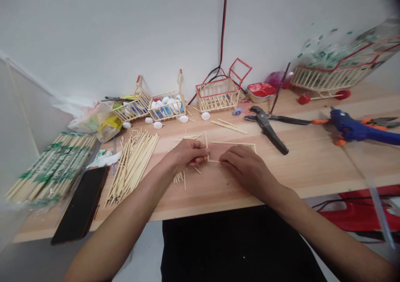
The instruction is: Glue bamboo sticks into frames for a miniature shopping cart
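Note:
My left hand (186, 153) is closed, pinching a short wooden stick (206, 138) between thumb and fingers. That stick meets the left end of a thin rectangular frame of wooden sticks (233, 143). My right hand (248, 165) bends over the frame, its fingertips closed on the near stick of it and covering part of that side. Whether the short stick is joined to the frame I cannot tell. Several cut stick pieces (185, 179) lie under and beside my left hand, partly hidden by it.
Long loose sticks (137, 161), a black phone (81, 205) and wrapped chopsticks (53, 165) lie left. Small stick carts (167, 107) and a red-trimmed cart (217, 96) stand along the wall. Black-handled cutters (270, 134), a red paint bowl (261, 91) and a blue glue gun (353, 128) are right.

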Available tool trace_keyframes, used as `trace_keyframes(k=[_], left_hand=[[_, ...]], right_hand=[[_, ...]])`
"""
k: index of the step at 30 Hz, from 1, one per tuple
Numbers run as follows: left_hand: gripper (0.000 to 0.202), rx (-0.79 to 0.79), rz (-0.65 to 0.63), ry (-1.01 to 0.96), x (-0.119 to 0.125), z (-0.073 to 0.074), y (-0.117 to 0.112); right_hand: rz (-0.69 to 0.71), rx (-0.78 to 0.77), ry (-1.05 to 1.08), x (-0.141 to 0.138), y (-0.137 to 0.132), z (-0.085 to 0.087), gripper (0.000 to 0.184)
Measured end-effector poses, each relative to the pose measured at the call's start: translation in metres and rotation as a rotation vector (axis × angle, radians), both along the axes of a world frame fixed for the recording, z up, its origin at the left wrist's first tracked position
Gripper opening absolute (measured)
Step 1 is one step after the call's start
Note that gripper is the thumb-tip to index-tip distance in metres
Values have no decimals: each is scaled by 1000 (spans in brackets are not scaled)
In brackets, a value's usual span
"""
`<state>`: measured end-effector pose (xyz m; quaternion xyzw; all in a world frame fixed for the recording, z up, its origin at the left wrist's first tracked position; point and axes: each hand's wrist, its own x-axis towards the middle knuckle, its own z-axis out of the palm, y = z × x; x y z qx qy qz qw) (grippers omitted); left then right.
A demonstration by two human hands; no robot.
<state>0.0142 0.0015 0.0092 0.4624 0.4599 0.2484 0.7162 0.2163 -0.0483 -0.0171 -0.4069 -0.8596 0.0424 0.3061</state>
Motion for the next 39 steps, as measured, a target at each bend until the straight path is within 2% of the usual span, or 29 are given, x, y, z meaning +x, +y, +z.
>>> trace_keyframes(k=[14, 39], left_hand=[[39, 16, -2, 19, 2, 1, -1], [35, 14, -25, 8, -1, 0, 0]], right_hand=[[19, 9, -11, -1, 1, -1, 20], [-14, -17, -2, -1, -1, 1, 22]])
